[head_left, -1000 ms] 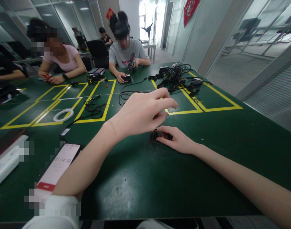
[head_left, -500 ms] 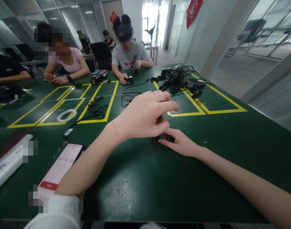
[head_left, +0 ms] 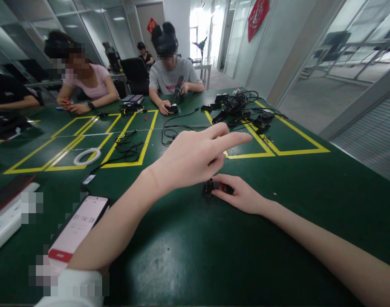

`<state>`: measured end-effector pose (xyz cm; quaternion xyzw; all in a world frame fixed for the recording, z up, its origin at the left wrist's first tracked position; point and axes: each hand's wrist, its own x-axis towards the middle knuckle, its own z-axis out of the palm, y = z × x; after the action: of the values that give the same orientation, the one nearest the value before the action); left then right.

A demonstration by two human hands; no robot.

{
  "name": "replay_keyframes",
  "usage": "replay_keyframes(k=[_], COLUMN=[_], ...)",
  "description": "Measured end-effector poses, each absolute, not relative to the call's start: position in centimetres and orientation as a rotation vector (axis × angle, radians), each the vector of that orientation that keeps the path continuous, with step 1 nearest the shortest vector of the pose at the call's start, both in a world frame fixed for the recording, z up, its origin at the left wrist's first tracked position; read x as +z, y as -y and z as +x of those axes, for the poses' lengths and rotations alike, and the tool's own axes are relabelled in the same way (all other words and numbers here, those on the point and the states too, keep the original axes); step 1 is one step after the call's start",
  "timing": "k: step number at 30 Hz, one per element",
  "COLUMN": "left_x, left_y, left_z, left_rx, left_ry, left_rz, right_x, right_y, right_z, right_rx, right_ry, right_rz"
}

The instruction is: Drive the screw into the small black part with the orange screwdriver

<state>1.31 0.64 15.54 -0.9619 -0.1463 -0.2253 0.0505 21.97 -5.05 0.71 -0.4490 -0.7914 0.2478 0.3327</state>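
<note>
The small black part [head_left: 209, 189] on the green table [head_left: 233, 256] looks light and stiff, best steadied from its side, where the right hand [head_left: 242, 194] pinches it; whether the left hand [head_left: 191, 161] above grasps anything I cannot tell

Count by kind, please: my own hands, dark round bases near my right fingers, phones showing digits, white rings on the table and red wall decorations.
Left hand, right hand: 2
Dark round base: 1
Phone showing digits: 1
White ring: 1
Red wall decorations: 2
Total: 7
</note>
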Motion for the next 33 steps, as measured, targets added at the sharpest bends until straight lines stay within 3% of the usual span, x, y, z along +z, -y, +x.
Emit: replay_keyframes(k=[33], left_x=[15.44], left_y=[-0.65], left_z=[1.21], left_rx=[-0.668], left_ry=[0.445], left_rz=[-2.953], right_x=[0.63], right_y=[5.04], right_z=[21.98], right_rx=[0.657], right_ry=[2.068], right_rz=[-1.174])
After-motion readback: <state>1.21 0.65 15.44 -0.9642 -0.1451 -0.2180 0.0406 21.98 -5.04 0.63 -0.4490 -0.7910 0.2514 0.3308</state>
